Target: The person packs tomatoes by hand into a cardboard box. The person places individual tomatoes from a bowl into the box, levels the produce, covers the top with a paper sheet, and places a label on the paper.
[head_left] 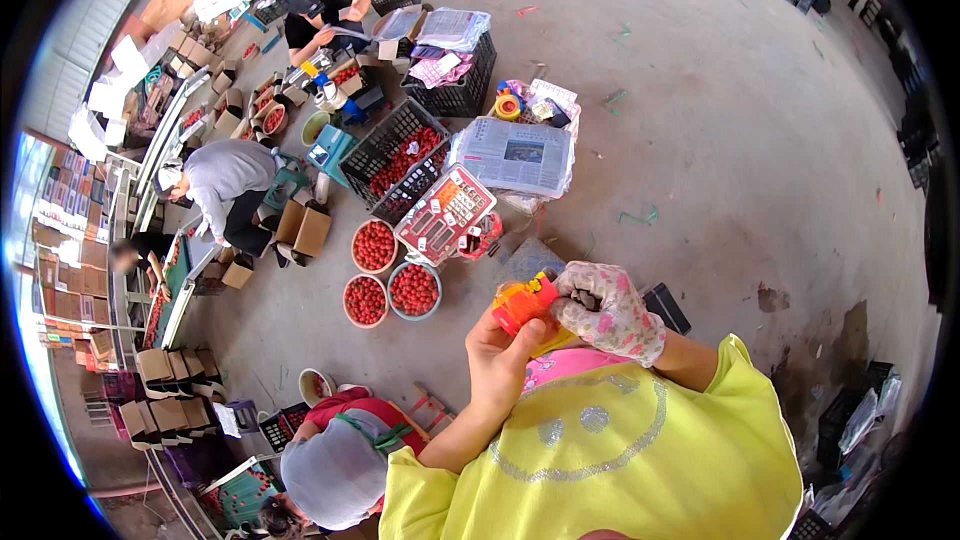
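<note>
Orange-red object, one, kind unclear: between the hands, long axis seemingly slanting away rightward. Left hand, bare: clasping it. Right hand, flower-gloved: curled at its right end; whether pinching, I cannot tell.

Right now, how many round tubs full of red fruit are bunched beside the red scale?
3: an upper pinkish tub, a lower pinkish tub, and a blue tub at right. The scale might hide more.

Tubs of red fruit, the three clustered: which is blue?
The rightmost tub, nearest your left hand, has a light-blue rim; the upper tub and lower-left tub are pinkish.
</note>
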Demonstrator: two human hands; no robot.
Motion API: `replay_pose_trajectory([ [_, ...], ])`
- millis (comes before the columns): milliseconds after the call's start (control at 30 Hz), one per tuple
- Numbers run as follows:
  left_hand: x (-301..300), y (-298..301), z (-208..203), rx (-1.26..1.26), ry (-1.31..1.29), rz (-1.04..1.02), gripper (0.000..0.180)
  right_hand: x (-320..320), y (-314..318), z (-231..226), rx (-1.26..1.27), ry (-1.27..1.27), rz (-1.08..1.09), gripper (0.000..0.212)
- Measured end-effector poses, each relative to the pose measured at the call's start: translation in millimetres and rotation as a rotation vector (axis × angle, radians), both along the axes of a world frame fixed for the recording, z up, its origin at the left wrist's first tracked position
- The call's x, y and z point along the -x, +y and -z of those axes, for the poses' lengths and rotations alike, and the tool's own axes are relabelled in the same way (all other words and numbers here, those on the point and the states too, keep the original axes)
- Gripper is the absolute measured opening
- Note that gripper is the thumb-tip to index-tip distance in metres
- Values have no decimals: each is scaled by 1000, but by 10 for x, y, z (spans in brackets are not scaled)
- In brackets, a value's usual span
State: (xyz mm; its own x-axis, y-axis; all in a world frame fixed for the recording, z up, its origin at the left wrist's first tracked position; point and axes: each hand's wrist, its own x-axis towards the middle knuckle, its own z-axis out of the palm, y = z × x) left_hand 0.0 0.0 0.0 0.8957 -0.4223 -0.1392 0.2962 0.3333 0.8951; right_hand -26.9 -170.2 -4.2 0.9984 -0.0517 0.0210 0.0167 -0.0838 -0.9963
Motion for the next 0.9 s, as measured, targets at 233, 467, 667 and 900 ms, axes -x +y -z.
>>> replay_pose_trajectory([
  [233, 4, -44, 155, 34, 69, -26, 17, -20, -3, 10, -135, 64, -1, 4],
  [467, 40, -18, 6, 19, 31, -62, 14, 3, 12, 7, -443, 306, 45, 7],
  [667, 4, 112, 245, 32, 25, -82, 9, 32, -18, -15, -469, 350, 42, 6],
  [900, 110, 115, -9, 139, -219, -120, 6, 101, 33, -275, 29, -505, -13, 11],
])
